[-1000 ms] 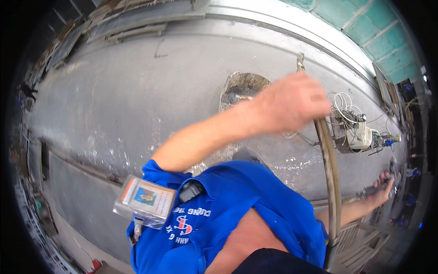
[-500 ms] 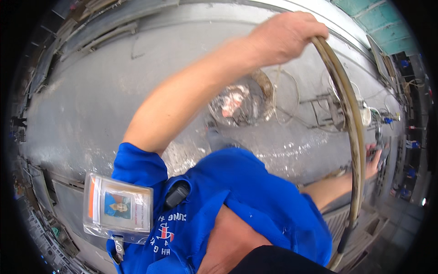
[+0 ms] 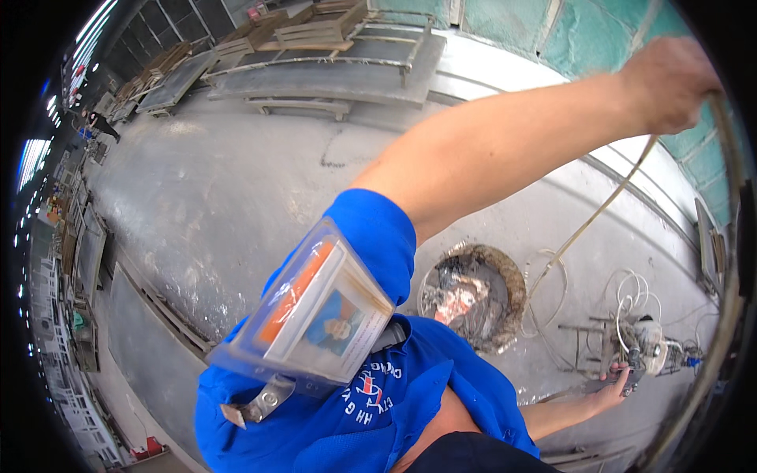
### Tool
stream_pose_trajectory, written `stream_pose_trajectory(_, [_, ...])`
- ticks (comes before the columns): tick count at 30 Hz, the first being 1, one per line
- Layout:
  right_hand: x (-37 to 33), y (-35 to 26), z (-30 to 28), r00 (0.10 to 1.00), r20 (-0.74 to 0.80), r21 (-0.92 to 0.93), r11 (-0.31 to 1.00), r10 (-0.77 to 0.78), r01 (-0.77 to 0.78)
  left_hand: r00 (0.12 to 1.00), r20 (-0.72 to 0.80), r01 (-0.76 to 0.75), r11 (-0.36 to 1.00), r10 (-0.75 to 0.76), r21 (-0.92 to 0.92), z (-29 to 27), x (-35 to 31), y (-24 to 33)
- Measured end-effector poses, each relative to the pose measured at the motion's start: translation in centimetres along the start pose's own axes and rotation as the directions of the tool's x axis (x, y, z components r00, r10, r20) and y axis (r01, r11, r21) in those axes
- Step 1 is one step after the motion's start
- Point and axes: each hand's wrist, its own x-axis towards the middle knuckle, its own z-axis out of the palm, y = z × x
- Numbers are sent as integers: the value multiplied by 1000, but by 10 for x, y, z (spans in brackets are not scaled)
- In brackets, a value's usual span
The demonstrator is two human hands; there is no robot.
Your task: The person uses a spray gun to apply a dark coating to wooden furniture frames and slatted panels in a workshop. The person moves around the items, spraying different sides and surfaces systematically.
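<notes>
Tub [image 3: 516, 293] of grey and reddish matter [image 3: 464, 301], left hand [image 3: 670, 85] clenched round hose [image 3: 726, 138], right hand [image 3: 615, 386] curled about dark tool [image 3: 633, 378]

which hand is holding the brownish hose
The left hand, raised high with the hose in its fist; the right hand is lower, holding a dark tool.

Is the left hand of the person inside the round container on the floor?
No, the left hand is raised apart from the round container, with its fingers closed around a hose.
</notes>
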Motion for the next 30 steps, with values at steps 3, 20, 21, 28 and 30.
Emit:
stream_pose_trajectory(3, [-6,18,25,993,13,-39,992,119,-118,978,198,81,992,-61,-94,-37,-72,-41])
stream_pose_trajectory(20, [-103,58,357,923,214,18,944,319,-330,645,646,449,886,-408,112,-350,-252,-214])
stream_pose_trajectory(21, [-106,58,373,918,251,46,944,306,-327,629,648,475,872,-429,117,-355,-251,-220])
stream_pose_trajectory(28, [-88,58,471,874,422,176,925,240,-338,580,627,523,828,-520,204,-368,-253,-295])
stream_pose_trajectory(30, [-69,66,506,897,376,193,928,231,-319,541,618,512,806,-570,295,-362,-257,-317])
